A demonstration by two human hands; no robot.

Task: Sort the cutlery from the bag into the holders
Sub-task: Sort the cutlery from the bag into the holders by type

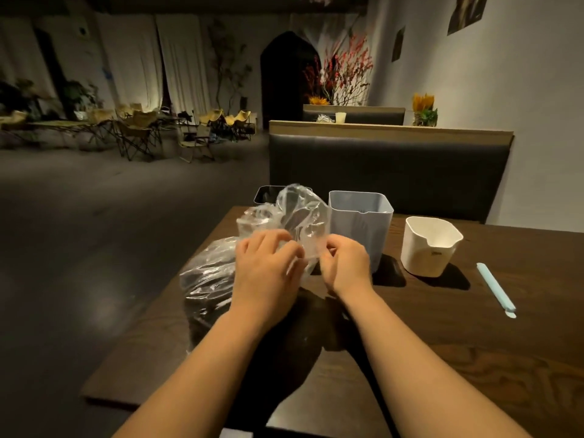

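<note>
The left hand (268,263) and the right hand (346,263) are close together. Both pinch the top of the clear plastic bag (205,279). The bag sits on the brown table (474,343). From the bag, a black holder (267,194) is at 12 o'clock, a grey holder (360,222) at 1 o'clock and a white holder (426,251) at 3 o'clock.

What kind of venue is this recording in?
Likely a cafe or restaurant: padded booth seating behind a wooden table, clusters of folding chairs across the floor, and flower arrangements beyond the booths.
</note>
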